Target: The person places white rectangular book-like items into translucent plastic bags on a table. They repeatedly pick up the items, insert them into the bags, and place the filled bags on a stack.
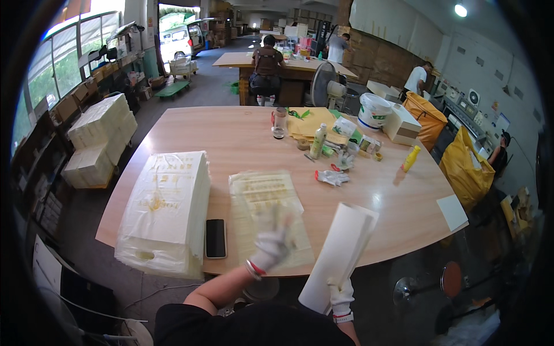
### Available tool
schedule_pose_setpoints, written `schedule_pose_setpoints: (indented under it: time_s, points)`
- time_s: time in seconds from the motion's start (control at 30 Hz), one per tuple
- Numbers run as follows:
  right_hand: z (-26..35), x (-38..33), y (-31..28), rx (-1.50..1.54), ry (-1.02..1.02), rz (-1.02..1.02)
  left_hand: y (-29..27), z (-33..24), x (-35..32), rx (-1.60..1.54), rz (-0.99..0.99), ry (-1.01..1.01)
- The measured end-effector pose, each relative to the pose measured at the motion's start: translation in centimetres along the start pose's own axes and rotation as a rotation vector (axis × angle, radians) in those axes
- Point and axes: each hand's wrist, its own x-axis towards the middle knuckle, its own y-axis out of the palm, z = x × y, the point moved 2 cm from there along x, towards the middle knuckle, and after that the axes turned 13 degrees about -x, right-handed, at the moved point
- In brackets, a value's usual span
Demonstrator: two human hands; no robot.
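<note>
My left hand [271, 245], in a white glove, is blurred with its fingers spread over a flat stack of clear plastic bags [266, 207] with yellow print, lying at the table's near edge. My right hand [341, 297], also gloved, grips the lower end of a stack of white paper sheets [341, 248] held up on end in front of the table edge. A black phone [216, 237] lies face up just left of the flat bags. A tall pile of bagged white goods [164, 210] stands further left.
The wooden table [242, 135] carries a spare white glove [333, 177], bottles, tape, a white bucket [373, 111], a box and a yellow bottle [409, 158] at the far right. Yellow sacks stand right of it. Other people work at a far table. A stool [452, 278] stands near right.
</note>
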Motion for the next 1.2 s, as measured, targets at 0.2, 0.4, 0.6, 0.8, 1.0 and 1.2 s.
schedule_pose_setpoints:
  time_s: [0.2,0.4,0.6,0.8,1.0,1.2]
  points:
    - [5.3,0.4,2.0,-0.648,-0.473,0.257,0.1,7.6,3.4,-0.605,0.290,-0.672]
    - [-4.2,5.9,8.7,-0.888,-0.113,0.547,6.2,-3.2,-3.4,-0.576,0.419,0.168]
    - [-4.9,7.9,11.5,-0.768,0.082,-0.083,8.2,6.2,-7.2,-0.223,0.669,0.033]
    - [-9.2,12.7,12.5,-0.869,0.348,0.382,8.4,16.0,-7.9,-0.047,0.045,0.011]
    - [-1.8,9.7,10.4,-0.992,0.189,0.707,8.7,18.9,-10.7,-0.826,0.001,-0.698]
    - [-4.8,5.4,8.6,-0.861,0.049,0.703,4.5,14.2,-12.9,-0.621,0.135,-0.806]
